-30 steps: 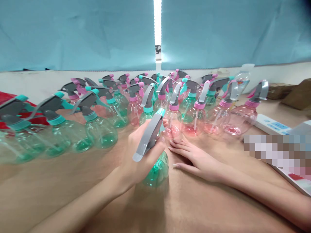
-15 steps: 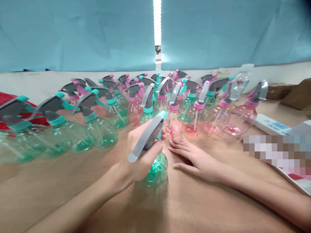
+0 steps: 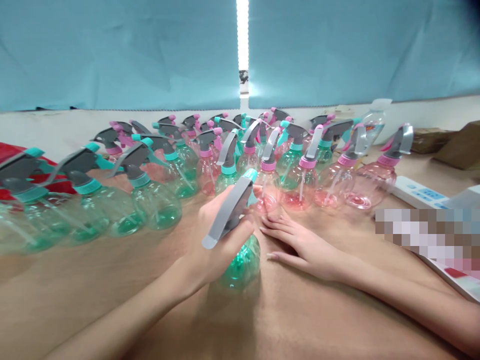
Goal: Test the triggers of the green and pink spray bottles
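Observation:
My left hand point(image 3: 221, 235) is wrapped round the neck and trigger of a green spray bottle point(image 3: 243, 262) with a grey and turquoise spray head. The bottle stands on the brown table point(image 3: 300, 320), its neck and part of its body hidden by my fingers. To the right, my right hand point(image 3: 296, 245) lies flat on the table with its fingers stretched out, holding nothing. Just beyond my fingertips stands a pink spray bottle point(image 3: 267, 187), and another pink spray bottle point(image 3: 300, 187) is beside that one.
Green spray bottles point(image 3: 157, 205) line the left side, with several more pink and green ones behind. At the right are a white device with blue buttons point(image 3: 431, 192), brown cardboard point(image 3: 461, 147) and a clear plastic bottle point(image 3: 375, 120). Something red point(image 3: 56, 175) lies at the far left.
My left hand and the green spray bottle have shifted very slightly to the right. My right hand and the other bottles have not moved.

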